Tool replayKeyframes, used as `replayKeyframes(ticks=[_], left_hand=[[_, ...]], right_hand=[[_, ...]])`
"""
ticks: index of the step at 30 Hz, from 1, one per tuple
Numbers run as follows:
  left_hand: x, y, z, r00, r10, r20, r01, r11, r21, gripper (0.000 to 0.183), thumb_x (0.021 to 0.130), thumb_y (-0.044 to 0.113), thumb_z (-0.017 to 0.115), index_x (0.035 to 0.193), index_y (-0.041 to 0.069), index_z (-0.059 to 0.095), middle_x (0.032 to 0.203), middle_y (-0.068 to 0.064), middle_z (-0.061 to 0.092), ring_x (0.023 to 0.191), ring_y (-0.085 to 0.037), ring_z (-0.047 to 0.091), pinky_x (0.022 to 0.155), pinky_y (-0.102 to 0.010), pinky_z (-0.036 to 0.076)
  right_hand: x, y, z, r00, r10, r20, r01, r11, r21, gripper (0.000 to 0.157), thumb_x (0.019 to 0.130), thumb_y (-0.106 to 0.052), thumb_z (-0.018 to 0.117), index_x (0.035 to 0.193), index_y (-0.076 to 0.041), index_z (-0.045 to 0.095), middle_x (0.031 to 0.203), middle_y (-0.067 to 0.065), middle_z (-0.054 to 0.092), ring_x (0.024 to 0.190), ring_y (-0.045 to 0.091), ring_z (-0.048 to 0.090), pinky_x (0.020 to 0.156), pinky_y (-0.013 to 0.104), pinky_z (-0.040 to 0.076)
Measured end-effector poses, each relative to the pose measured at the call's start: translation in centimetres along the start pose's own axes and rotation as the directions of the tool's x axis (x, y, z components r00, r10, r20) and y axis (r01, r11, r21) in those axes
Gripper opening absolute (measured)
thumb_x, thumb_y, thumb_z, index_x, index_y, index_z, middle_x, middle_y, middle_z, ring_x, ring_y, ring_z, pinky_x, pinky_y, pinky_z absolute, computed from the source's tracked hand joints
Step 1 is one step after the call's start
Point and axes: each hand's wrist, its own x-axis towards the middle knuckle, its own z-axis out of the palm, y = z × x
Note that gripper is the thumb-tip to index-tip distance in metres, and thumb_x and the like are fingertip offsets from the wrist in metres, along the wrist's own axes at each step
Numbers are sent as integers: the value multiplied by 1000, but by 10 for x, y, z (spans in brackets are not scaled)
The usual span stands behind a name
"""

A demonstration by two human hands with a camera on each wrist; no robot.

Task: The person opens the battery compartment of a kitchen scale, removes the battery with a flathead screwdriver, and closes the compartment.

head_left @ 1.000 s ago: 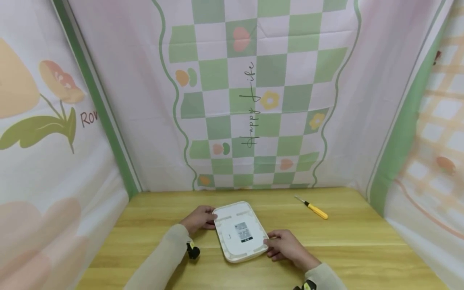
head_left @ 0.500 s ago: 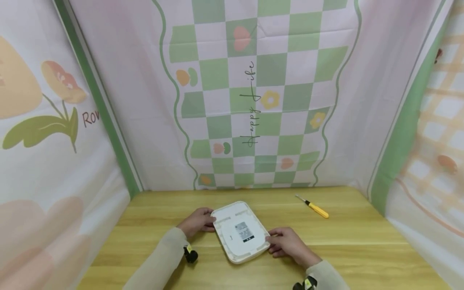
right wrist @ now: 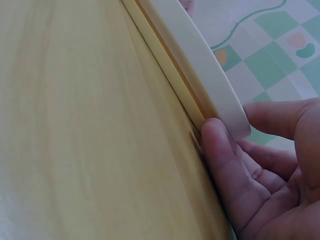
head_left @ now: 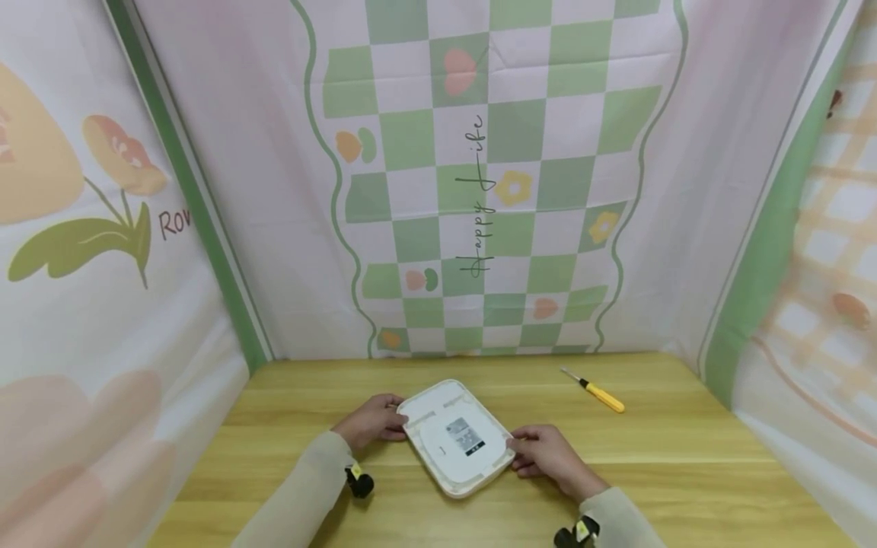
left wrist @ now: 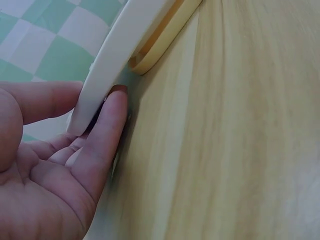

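A flat white device with rounded corners (head_left: pixel 438 438) lies in front of me, a printed label (head_left: pixel 464 435) on its upward face. My left hand (head_left: pixel 373 421) pinches its left corner, and my right hand (head_left: pixel 548 457) pinches the right corner. In the left wrist view the thumb of the left hand (left wrist: pixel 55 165) rests on the white edge (left wrist: pixel 117 55) while fingers reach beneath it. Seen from the right wrist, the right hand (right wrist: pixel 265 180) grips likewise, with a fingertip under the rim (right wrist: pixel 205 60). A lower, cream-coloured layer shows below the white edge, against the wood.
A screwdriver with a yellow handle (head_left: pixel 603 396) lies at the back right of the wooden table (head_left: pixel 671 457). Patterned cloth (head_left: pixel 507 304) hangs behind the table's far edge and along both sides.
The white device has turned counterclockwise on the table. My right hand has gone slightly away from me and the left a little back, both keeping their pinch. The screwdriver lies as before.
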Motion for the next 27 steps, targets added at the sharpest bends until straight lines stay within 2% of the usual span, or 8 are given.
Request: replayKeyframes(ticks=[10,27], left_hand=[[-7,0,1,1000,-3,-11,3,1000,-25,46,87,-8,64,128,-15,45,110,-23,58,87,-28,66,81,-38,58],[-18,-5,-1,999,19,48,-19,1000,-5,52,84,-6,68,131,-13,44,111,-20,60,88,-27,66,79,-39,59]], right_hand=[[3,-1,0,999,4,-40,-5,1000,-18,36,93,-12,65,115,15,57,81,11,65,70,21,64,64,37,60],[8,-4,1,999,11,-54,-11,1000,-14,38,90,-7,66,117,17,54,86,13,66,71,22,65,67,37,60]])
